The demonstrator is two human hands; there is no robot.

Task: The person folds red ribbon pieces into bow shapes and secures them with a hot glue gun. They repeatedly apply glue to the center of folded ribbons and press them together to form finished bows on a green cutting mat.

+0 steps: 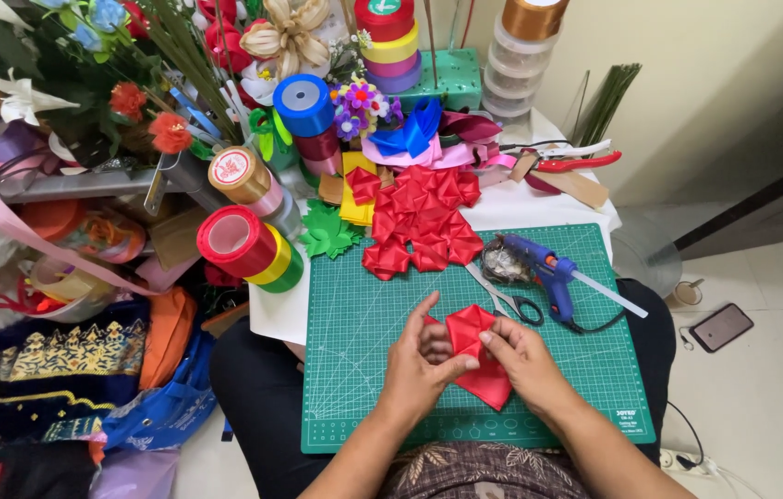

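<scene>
Both my hands work a piece of red satin ribbon (474, 344) over a green cutting mat (354, 314). My left hand (419, 365) pinches its left side, fingers curled around the folds. From the right, my right hand (525, 365) grips the same ribbon, which is folded into a pointed petal shape with a tail hanging toward me. A pile of finished red ribbon petals (419, 217) lies at the mat's far edge.
A blue glue gun (548, 268) and scissors (507, 298) lie just beyond my hands. Ribbon spools (248, 245) stand stacked at the left, artificial flowers (86, 65) behind them. Red pliers (576, 162) rest at the far right; a phone (721, 326) lies on the floor.
</scene>
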